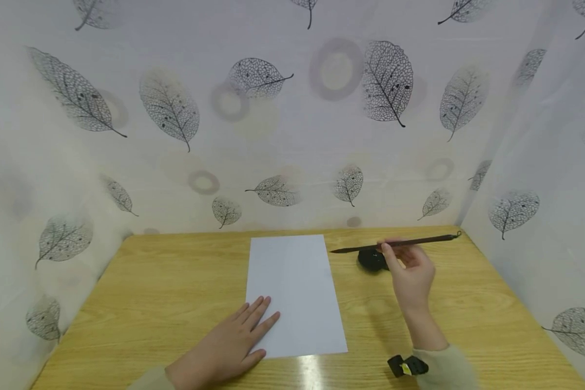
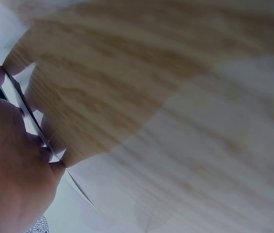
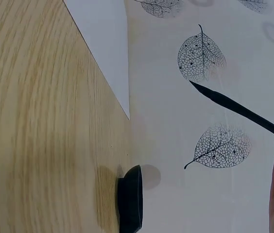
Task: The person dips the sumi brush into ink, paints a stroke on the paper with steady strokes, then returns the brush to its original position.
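Observation:
A sheet of white paper (image 1: 294, 287) lies on the wooden table, its long side running away from me. My left hand (image 1: 231, 338) rests on the paper's lower left edge with straight, spread fingers; in the left wrist view the hand (image 2: 15, 160) lies flat along that edge. My right hand (image 1: 411, 271) pinches a dark brown writing brush (image 1: 419, 241) by its handle, held nearly level above the table. The brush's dark pointed tip (image 3: 200, 87) points left, near the paper's upper right corner. Below the right hand stands a small black bowl (image 1: 372, 261), partly hidden by the hand.
The wooden table (image 1: 166, 287) is enclosed by pale curtains (image 1: 292, 135) printed with dark leaf skeletons at the back and both sides. A black device (image 1: 407, 366) with a yellow mark sits at the right wrist. In the right wrist view the black bowl (image 3: 130, 199) stands beyond the paper's corner.

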A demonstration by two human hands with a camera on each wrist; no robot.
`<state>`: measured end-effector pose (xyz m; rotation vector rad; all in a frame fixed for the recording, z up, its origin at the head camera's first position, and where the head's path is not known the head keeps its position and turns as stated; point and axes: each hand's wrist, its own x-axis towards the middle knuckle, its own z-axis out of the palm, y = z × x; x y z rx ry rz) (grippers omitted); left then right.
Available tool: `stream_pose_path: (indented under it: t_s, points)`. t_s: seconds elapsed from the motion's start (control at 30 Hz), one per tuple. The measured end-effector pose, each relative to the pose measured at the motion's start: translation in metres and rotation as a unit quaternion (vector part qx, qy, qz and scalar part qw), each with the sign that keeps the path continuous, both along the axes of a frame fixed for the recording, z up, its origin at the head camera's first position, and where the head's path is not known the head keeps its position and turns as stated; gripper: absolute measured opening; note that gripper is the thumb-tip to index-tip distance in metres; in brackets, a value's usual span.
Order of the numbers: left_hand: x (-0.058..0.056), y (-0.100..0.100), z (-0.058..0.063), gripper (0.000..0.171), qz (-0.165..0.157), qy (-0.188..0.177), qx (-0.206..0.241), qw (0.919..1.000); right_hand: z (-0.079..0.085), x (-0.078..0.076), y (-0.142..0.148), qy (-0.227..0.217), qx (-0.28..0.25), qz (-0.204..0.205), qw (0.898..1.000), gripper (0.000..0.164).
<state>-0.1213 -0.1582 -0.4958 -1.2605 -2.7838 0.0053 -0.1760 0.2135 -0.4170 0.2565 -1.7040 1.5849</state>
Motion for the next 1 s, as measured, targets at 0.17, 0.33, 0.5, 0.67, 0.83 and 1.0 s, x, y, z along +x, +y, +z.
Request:
stream_pose_path:
  t_s: [0.17, 0.33, 0.5, 0.67, 0.83, 1.0]
  points:
    - [0.002, 0.004, 0.013, 0.066, 0.006, -0.039, -0.012, 0.9992, -0.004, -0.001, -0.006, -0.007, -0.006, 0.004, 1.0, 0.009]
    - [0.002, 0.005, 0.017, 0.066, 0.014, -0.068, -0.021, 0.9974, -0.007, -0.001, -0.012, -0.03, -0.023, 0.008, 0.999, 0.01]
    - [0.002, 0.004, 0.017, 0.066, 0.013, -0.064, -0.019, 0.9977, -0.01, 0.0, -0.019, -0.051, -0.032, 0.011, 0.998, 0.011]
    - [0.002, 0.004, 0.018, 0.066, 0.012, -0.064, -0.019, 0.9977, -0.012, 0.0, -0.026, -0.06, -0.039, 0.018, 0.997, 0.011]
    - [0.001, 0.005, 0.019, 0.067, 0.017, -0.08, -0.026, 0.9963, -0.015, -0.001, -0.031, -0.058, -0.027, 0.018, 0.998, 0.011]
    - [0.001, 0.005, 0.019, 0.067, 0.018, -0.081, -0.025, 0.9962, -0.018, -0.002, -0.036, -0.059, -0.015, 0.026, 0.998, 0.009]
